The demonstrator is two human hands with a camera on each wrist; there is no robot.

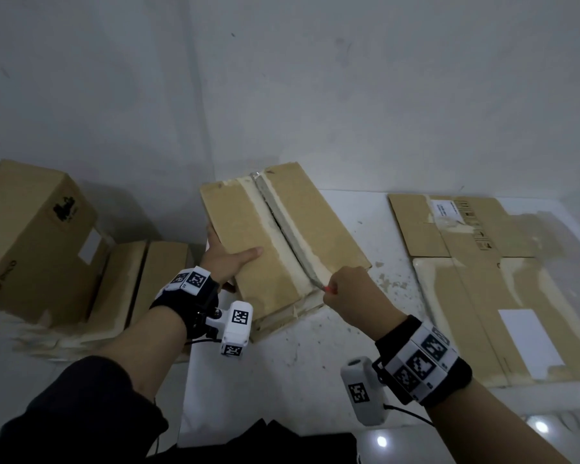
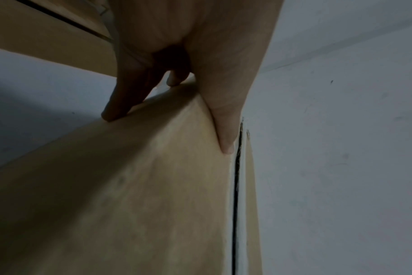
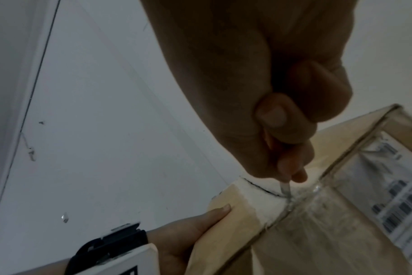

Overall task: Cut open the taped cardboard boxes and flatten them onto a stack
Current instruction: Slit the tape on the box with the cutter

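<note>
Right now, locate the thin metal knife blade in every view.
Head: thin metal knife blade, centre, at the near end of the brown cardboard box seam.
Left wrist: not in it.
Right wrist: blade, lower centre-right, below the right hand.
Shared landmark: the left thumb on the box top.

Scuffed white wall [image 1: 282, 78] — white table [image 1: 282, 380] against it.

Dark sleeve [image 1: 81, 406] pushed up on the left forearm. Both wrists carry black straps: left wrist band [image 1: 195, 283] and right wrist band [image 1: 422, 360], tiled with black-and-white square markers. A white camera pod [image 1: 365, 393] with thin black cable hangs under each.
</note>
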